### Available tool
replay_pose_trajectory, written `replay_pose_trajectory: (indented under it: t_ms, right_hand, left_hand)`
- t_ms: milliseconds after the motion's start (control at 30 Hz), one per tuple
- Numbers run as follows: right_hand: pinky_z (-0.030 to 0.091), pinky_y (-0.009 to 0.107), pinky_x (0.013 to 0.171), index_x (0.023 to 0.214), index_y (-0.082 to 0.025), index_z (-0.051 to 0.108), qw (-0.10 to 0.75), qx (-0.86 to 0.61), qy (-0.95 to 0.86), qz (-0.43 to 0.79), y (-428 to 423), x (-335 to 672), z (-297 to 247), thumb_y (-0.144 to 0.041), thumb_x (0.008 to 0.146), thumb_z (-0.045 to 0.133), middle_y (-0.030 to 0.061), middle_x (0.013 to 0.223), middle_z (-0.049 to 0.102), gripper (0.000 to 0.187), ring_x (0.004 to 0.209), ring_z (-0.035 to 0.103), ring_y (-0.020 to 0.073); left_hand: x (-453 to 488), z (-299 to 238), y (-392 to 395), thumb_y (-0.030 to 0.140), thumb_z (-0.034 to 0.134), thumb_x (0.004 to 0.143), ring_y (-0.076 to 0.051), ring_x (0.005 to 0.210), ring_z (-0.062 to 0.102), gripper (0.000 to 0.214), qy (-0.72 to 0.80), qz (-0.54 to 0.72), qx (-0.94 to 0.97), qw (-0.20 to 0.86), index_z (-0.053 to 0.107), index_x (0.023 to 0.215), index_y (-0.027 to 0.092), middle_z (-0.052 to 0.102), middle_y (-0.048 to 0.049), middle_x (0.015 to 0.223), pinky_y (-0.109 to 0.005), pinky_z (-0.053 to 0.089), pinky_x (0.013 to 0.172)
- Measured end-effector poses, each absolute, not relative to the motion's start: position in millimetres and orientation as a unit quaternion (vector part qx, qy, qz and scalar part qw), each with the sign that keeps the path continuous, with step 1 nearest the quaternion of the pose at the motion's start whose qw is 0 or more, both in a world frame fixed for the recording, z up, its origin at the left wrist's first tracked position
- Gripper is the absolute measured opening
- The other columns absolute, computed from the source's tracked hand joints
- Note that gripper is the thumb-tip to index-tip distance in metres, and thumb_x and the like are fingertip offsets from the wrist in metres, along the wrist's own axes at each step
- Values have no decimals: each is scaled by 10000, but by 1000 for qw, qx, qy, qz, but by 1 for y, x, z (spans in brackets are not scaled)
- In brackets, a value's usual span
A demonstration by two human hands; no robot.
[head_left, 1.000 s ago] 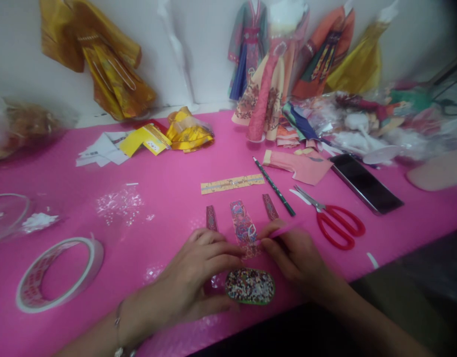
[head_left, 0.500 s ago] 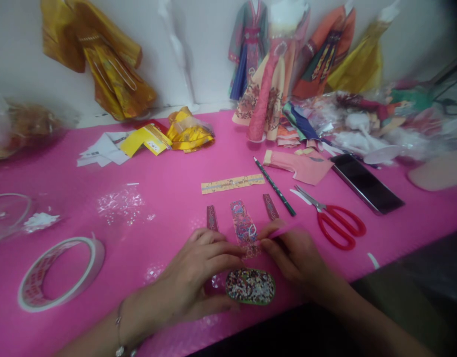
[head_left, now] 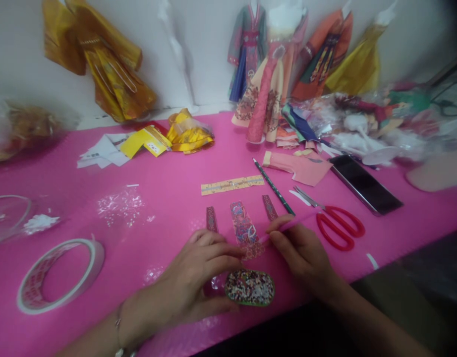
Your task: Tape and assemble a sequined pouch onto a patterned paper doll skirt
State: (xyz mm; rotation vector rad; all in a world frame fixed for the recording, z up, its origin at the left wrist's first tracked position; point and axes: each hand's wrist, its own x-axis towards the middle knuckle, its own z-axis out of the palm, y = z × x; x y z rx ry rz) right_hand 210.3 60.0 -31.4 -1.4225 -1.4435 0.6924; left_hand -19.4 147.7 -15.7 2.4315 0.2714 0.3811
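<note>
My left hand (head_left: 193,270) rests on the table with its fingers stretched out and apart. Its fingertips touch the lower end of a patterned fabric strip (head_left: 244,223), and the thumb lies beside an oval container of small multicoloured beads (head_left: 250,287). Between the thumb and fingers of my right hand (head_left: 301,253) is a slim pink pen-like stick (head_left: 297,222). Its tip points at the strip's lower right edge; whether it touches cannot be made out. Narrow dark red patterned pieces flank the strip, one on the left (head_left: 211,219) and one on the right (head_left: 269,207).
Red-handled scissors (head_left: 340,227), a dark pencil (head_left: 273,187) and a phone (head_left: 368,183) lie to the right. A beige decorated band (head_left: 232,185) lies beyond the strip. At left is a tape roll (head_left: 61,275). Small dressed figures, including a golden robe (head_left: 107,64), stand along the wall.
My right hand has shifted slightly right and away from me with the pink stick, drawing back from the strip. My left hand stays in place.
</note>
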Motion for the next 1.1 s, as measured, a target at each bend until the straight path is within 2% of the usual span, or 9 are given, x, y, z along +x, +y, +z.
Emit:
replay_pose_trajectory:
  t_ms: [167,533,667,800,867,933,1000,1100]
  right_hand:
    - [478,188,658,927,-259,583,502,-576,-574,294,61,211,-31,-171,972,510,-57,787,619,123,704,599,87]
    - [512,235,656,1000,-244,634,541,-541,-584,271,60,210,-30,-151,935,573,-18,843,632,129,743,614,120]
    - [518,305,697,1057,-239,635,545,-491,-622,275,60,211,-27,-94,939,526,-3,827,672,216,761,642,151]
    - [503,392,819,1125,-250,608,518,-453,-671,275,56,214,-23,-127,953,478,34,962,726,248,879,676,201]
    - [459,448,936,1196,-241,567,485,-442,-704,272,53,216,-21,-219,959,508,66,1087,709,245,998,658,237]
    - [430,471,989,1253,-229,517,459,-422,-732,277,52,217,-20,-328,931,594,90,1166,674,346,1072,627,265]
    - [467,449,935,1256,-227,496,452,-403,-743,284,53,217,-20,-401,847,713,92,1153,657,494,1049,621,272]
    - [495,420,863,1233,-233,488,459,-396,-746,276,56,214,-21,-347,777,794,80,1099,653,560,988,625,261]
  left_hand:
    - [-19,-14,148,437,724,836,-257,1088,570,462,106,142,925,335,564,1228,251,648,-66,1253,-442,395,962]
    - [-21,-15,147,453,732,822,-257,1058,566,478,118,172,917,339,570,1224,252,643,-67,1178,-430,403,937]
    - [-22,-16,147,435,765,795,-254,1020,585,508,117,204,909,344,559,1218,242,658,-70,1135,-432,411,924]
    - [-22,-15,147,440,764,794,-241,986,598,500,126,240,901,338,554,1201,238,671,-60,1079,-425,416,915]
    - [-22,-15,147,447,759,798,-236,956,599,494,128,259,895,340,551,1193,237,670,-56,1046,-430,417,905]
    - [-21,-14,147,449,758,799,-235,932,597,488,130,273,891,339,556,1189,236,667,-54,1022,-435,423,885]
    - [-21,-13,147,446,763,796,-234,920,594,482,133,282,889,336,565,1178,229,665,-52,1005,-433,428,863]
    - [-21,-13,147,453,765,792,-230,913,595,485,136,289,887,332,564,1167,220,666,-52,1000,-430,429,852]
